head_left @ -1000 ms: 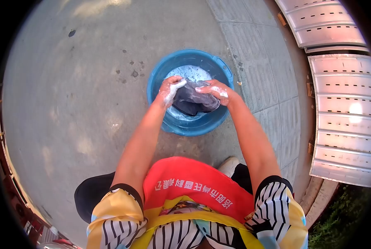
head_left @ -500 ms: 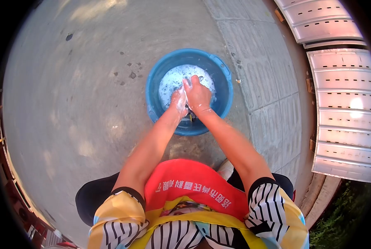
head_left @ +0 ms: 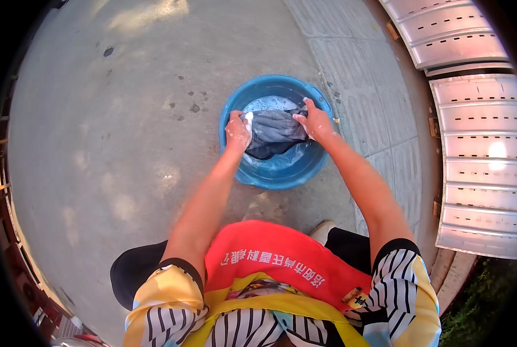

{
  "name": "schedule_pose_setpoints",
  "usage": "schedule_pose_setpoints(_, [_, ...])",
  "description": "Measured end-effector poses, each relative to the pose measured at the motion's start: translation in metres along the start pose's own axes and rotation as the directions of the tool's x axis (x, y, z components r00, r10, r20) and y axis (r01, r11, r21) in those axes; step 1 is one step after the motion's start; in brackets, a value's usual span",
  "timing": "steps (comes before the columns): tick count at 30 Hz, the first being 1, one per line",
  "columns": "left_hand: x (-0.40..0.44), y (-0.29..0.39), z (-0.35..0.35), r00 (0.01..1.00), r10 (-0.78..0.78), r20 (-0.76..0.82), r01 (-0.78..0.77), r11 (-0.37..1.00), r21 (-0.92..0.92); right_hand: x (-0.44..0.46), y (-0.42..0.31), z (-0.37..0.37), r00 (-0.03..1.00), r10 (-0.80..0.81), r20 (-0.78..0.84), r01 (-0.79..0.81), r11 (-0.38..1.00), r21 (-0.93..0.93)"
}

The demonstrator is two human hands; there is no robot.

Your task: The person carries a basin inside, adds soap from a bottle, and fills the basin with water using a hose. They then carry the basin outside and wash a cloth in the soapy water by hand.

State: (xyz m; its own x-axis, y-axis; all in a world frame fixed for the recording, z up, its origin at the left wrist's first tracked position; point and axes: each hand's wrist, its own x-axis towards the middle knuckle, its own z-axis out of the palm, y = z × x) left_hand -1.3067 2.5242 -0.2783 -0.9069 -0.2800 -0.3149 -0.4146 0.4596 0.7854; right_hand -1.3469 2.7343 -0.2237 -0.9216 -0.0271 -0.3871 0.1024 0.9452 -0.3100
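Observation:
A wet grey cloth [head_left: 275, 128] with a dark lower edge is stretched between my two hands above soapy water. My left hand [head_left: 238, 133] grips its left end near the basin's left rim, with white foam on the thumb and fingers. At the right end, my right hand [head_left: 317, 121] holds the cloth with fingers closed on it, close to the right rim. Below them stands a round blue plastic basin [head_left: 278, 184]. White suds [head_left: 269, 103] show behind the cloth, and the cloth hides much of the water.
The basin stands on a grey concrete floor [head_left: 125, 127]. Ribbed paving slabs [head_left: 351, 75] run along the right, beside white slotted metal panels [head_left: 481, 153]. A red and yellow apron [head_left: 270, 246] covers my lap, and a shoe [head_left: 323, 231] shows beside it.
My hands were close together in the suds with the cloth mostly hidden. Now they are apart, left and right, with the grey cloth raised and spread between them.

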Motion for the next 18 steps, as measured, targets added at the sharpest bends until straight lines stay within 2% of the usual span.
schedule_pose_setpoints(1, [-0.006,0.000,0.001,0.979,0.203,-0.023,-0.197,0.966,0.168,-0.005,-0.001,0.001,0.987,-0.150,-0.055,0.141,0.980,-0.143])
schedule_pose_setpoints(2, [-0.010,0.001,0.002,0.915,0.403,-0.009,-0.377,0.865,0.333,-0.012,-0.001,0.002,0.950,-0.299,-0.092,0.262,0.920,-0.290])
schedule_pose_setpoints(3, [-0.016,0.003,0.003,0.814,0.580,0.041,-0.525,0.702,0.482,-0.018,-0.002,0.003,0.891,-0.442,-0.106,0.359,0.827,-0.433])
schedule_pose_setpoints(4, [-0.025,0.006,0.001,0.781,0.563,0.269,-0.581,0.499,0.644,-0.021,-0.006,0.004,0.888,-0.458,0.039,0.413,0.758,-0.504])
schedule_pose_setpoints(5, [-0.031,0.007,0.000,0.815,0.437,0.381,-0.571,0.495,0.655,-0.021,-0.004,0.008,0.865,-0.493,0.095,0.475,0.742,-0.473])
schedule_pose_setpoints(7, [-0.039,0.007,0.000,0.818,0.146,0.556,-0.550,0.477,0.685,-0.015,0.001,0.027,0.800,-0.568,0.193,0.593,0.699,-0.400])
schedule_pose_setpoints(8, [-0.042,0.007,0.001,0.807,0.106,0.582,-0.556,0.472,0.685,-0.009,0.000,0.038,0.810,-0.545,0.216,0.585,0.723,-0.368])
schedule_pose_setpoints(11, [-0.055,0.009,0.001,0.757,-0.008,0.654,-0.585,0.438,0.683,-0.011,-0.010,0.067,0.721,-0.618,0.312,0.693,0.638,-0.335])
schedule_pose_setpoints(12, [-0.060,0.013,-0.002,0.738,-0.032,0.674,-0.603,0.416,0.680,-0.015,-0.014,0.068,0.717,-0.594,0.364,0.696,0.630,-0.343])
schedule_pose_setpoints(14, [-0.062,0.001,0.002,0.734,-0.042,0.678,-0.613,0.388,0.688,-0.008,-0.013,0.058,0.825,-0.481,0.295,0.563,0.737,-0.373])
schedule_pose_setpoints(16, [-0.063,-0.003,0.005,0.755,-0.019,0.655,-0.585,0.430,0.687,-0.005,-0.008,0.059,0.910,-0.365,0.198,0.414,0.826,-0.382])
schedule_pose_setpoints(18, [-0.062,0.002,0.007,0.759,-0.038,0.650,-0.565,0.458,0.686,-0.018,-0.003,0.070,0.847,-0.470,0.249,0.531,0.752,-0.390])
